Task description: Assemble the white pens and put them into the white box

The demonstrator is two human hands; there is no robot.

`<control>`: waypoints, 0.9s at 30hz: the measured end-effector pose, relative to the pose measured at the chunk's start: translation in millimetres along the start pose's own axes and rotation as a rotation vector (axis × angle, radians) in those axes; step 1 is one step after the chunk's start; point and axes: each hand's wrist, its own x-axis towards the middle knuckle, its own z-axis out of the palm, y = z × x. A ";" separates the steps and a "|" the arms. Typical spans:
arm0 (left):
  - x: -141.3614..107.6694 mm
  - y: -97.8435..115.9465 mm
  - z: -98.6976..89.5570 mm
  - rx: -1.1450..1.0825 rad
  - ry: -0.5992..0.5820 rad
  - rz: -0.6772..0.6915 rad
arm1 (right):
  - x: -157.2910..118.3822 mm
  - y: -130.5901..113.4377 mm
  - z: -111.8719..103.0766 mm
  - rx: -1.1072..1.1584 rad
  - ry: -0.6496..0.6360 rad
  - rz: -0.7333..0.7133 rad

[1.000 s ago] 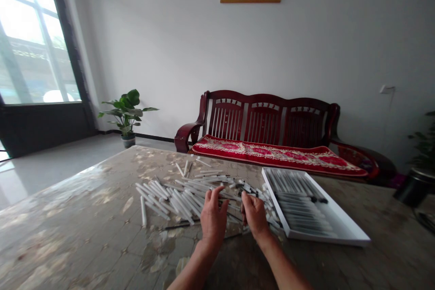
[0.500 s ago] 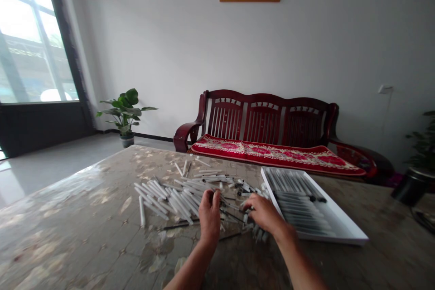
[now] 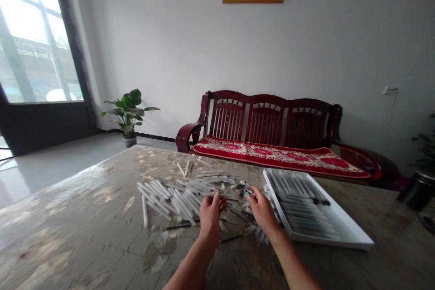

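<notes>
My left hand [image 3: 210, 215] is closed in a pinch on a thin whitish pen barrel [image 3: 231, 197], which points to the right. To its right, my right hand [image 3: 261, 208] has its thumb and fingers pressed together over the small loose parts. What it holds is too small to make out. A heap of translucent white pen barrels [image 3: 185, 204] lies left of and behind my left hand. Small black and clear pen parts [image 3: 242, 186] lie around my right fingertips. Thin black rods [image 3: 232, 238] lie on the table near the hands.
Right of my right hand stands a shallow white box [image 3: 350, 229] with rows of pens [image 3: 304, 213] in it. All this rests on a patterned table [image 3: 112, 235]. Behind it are a red wooden bench [image 3: 265, 118] and a potted plant [image 3: 129, 111]. A black container [image 3: 416, 190] stands far right.
My right hand has moved slightly up, and its fingers have closed into a pinch. My left hand has turned a little, and the barrel now shows beyond its fingers. The view has shifted slightly.
</notes>
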 end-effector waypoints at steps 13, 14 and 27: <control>-6.2 1.4 7.2 -0.071 -0.001 -0.107 | -13.0 -26.6 19.8 0.641 0.080 0.233; -6.3 1.1 7.1 -0.071 -0.004 -0.109 | -13.1 -25.9 20.1 0.647 0.073 0.238; -4.7 -5.2 3.2 -0.069 -0.048 -0.062 | -15.3 -21.4 24.5 0.679 0.077 0.266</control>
